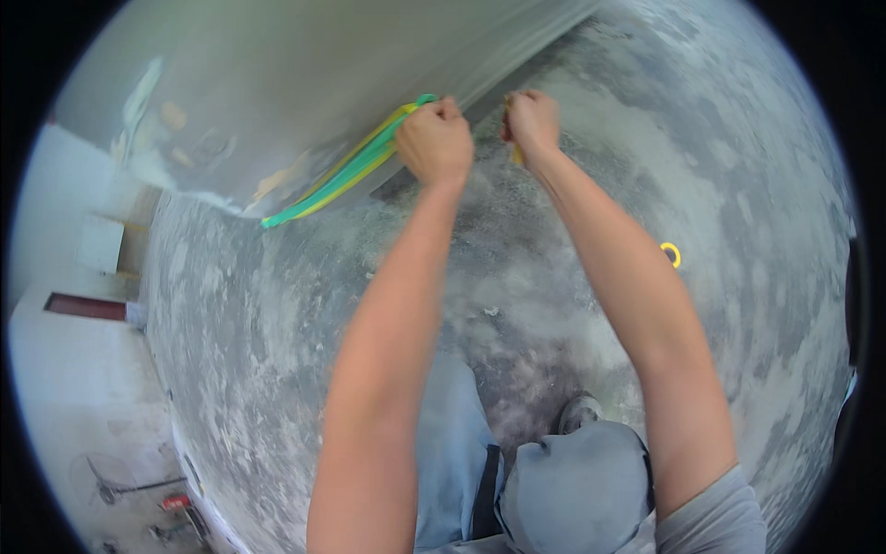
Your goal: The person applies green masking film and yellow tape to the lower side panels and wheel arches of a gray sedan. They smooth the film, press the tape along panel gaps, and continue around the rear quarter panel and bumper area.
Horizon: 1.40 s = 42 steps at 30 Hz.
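A large, smooth grey panel (351, 55) slants across the top left, with green tape (346, 175) edged in yellow running along its lower border. At the upper end of that tape is my left hand (434, 140), its fingers curled closed over the strip; the fingertips are partly hidden. A short gap to the right, my right hand (533, 122) is closed around a small yellow thing (517, 155). Only its lower edge shows below the fingers, so its kind is unclear. Both arms are stretched out ahead of me.
On the mottled grey floor (277, 305) to the right lies a yellow ring (671, 255), like a tape roll. A pale wall (78, 369) stands at the left, with a fan (109, 489) and a red item (175, 502) low down. My bent knee (572, 485) is below.
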Motion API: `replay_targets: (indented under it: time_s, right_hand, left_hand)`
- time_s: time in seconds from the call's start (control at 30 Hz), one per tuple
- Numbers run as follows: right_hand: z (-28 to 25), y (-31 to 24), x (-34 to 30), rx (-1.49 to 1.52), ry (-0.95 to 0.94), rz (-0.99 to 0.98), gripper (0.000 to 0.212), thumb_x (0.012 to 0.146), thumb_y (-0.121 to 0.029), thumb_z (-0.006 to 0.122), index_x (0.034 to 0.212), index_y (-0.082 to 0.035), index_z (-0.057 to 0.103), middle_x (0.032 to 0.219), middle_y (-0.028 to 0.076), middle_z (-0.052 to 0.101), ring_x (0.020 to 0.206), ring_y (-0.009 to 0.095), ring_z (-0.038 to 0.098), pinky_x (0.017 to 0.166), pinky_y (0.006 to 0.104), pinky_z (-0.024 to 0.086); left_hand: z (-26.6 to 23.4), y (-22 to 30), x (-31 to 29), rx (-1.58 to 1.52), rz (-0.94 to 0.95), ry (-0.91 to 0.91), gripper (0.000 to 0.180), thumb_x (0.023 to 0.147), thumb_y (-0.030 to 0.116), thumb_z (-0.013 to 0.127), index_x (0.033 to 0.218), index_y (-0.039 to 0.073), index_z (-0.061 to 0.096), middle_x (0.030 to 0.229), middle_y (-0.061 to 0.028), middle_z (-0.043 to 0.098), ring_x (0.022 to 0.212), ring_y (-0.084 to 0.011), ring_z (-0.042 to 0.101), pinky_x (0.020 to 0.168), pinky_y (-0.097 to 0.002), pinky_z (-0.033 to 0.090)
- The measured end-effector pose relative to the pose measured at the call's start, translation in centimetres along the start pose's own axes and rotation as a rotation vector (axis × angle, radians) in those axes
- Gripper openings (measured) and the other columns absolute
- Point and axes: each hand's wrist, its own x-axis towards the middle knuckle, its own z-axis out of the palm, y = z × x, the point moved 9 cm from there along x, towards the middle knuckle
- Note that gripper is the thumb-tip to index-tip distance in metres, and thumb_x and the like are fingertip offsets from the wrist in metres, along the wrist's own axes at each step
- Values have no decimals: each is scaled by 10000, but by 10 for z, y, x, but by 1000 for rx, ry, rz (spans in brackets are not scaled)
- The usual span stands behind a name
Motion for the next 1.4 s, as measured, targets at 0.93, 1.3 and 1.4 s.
replay_targets:
  time_s: [0.93,1.3,1.4]
  right_hand:
    - [230,27,-264,-926,-562,-279,673,976,-135,735,1557,3,424,936,9,518,753,82,482,688,265,451]
    - [260,52,-263,-750,-353,-382,457,1018,-100,677,1425,28,512,975,32,532,844,111,513,744,265,459]
    - [262,54,-270,-687,-349,-341,412,1045,-119,646,1415,22,532,997,12,542,874,93,524,780,264,468]
  left_hand:
    - [-182,-247,-37,-817,-228,536,153,958,70,774,1042,-31,697,985,-111,695,825,-202,696,769,-327,569]
    - [-155,-287,-2,-1077,-548,19,285,808,168,916,885,-32,728,775,-96,762,707,-160,722,695,-306,581]
    - [-170,-293,-5,-1066,-447,113,270,832,171,898,873,-34,727,755,-86,753,688,-152,706,681,-301,572]
